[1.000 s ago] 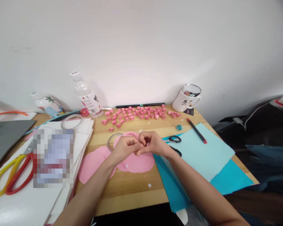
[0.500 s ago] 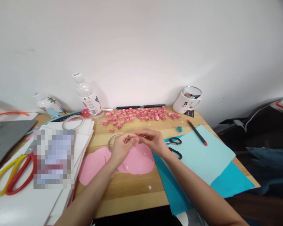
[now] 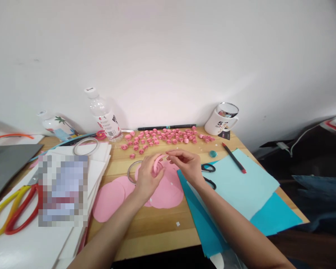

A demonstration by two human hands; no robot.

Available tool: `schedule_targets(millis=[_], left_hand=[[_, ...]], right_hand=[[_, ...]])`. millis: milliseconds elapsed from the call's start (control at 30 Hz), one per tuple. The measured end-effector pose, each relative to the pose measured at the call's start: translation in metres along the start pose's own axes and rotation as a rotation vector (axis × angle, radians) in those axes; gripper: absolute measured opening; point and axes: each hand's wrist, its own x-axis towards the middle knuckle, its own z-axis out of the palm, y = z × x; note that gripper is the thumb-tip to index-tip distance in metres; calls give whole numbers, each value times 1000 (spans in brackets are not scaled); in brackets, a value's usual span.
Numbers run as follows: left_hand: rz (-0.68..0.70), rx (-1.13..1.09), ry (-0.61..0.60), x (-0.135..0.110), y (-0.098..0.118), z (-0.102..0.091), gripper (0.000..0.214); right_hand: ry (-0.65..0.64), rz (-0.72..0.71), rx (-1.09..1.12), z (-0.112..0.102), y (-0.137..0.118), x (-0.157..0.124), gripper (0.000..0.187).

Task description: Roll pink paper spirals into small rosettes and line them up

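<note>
A curled pink paper strip (image 3: 157, 163) is between my two hands, above the table. My left hand (image 3: 149, 178) is closed around the coiled part, its thumb pointing right. My right hand (image 3: 187, 164) pinches the strip's far end at its fingertips. Below the hands lie overlapping pink paper circles (image 3: 109, 201), with a silver tape roll (image 3: 130, 172) partly hidden behind my left hand. Several small rolled pink paper coils (image 3: 168, 136) are spread behind the hands. Black-handled scissors (image 3: 208, 168) lie by my right wrist, partly covered by it.
Blue paper sheets (image 3: 240, 183) bear a red-tipped marker (image 3: 235, 158) on the right. A white mug (image 3: 220, 121) stands at the back right, a clear bottle (image 3: 103, 116) at the back left. Red-and-yellow scissors (image 3: 22, 209) rest on white paper (image 3: 14, 250). A wall closes the back.
My hands have moved slightly apart, the right one to the right. The left hand has opened up somewhat, and the curled pink strip now shows between them.
</note>
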Motion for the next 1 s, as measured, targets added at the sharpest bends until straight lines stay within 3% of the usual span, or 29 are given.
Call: schedule_targets(millis=[100, 167, 333, 400, 467, 600, 700, 767, 1000], left_hand=[[36, 34, 20, -1, -2, 0, 14], [0, -61, -11, -1, 1, -2, 18], [-171, -436, -332, 1, 10, -6, 24], [-217, -459, -384, 2, 10, -6, 21], [-261, -414, -331, 4, 9, -4, 12], [-323, -328, -157, 5, 10, -4, 41], [-285, -309, -48, 4, 13, -4, 30], [-256, -329, -23, 2, 14, -4, 17], [-281, -437, -23, -1, 12, -2, 18]], right_hand=[[46, 27, 47, -3, -2, 4, 10], [56, 21, 87, -5, -2, 5, 10], [15, 36, 122, -6, -4, 5, 12], [2, 50, 107, -5, -4, 4, 13], [0, 60, 95, -5, -4, 4, 14], [-25, 110, 101, -3, -2, 4, 17], [-59, 144, 107, -1, -1, 4, 18], [-65, 147, 89, -1, -1, 3, 18], [-79, 131, 116, -2, 1, 3, 16]])
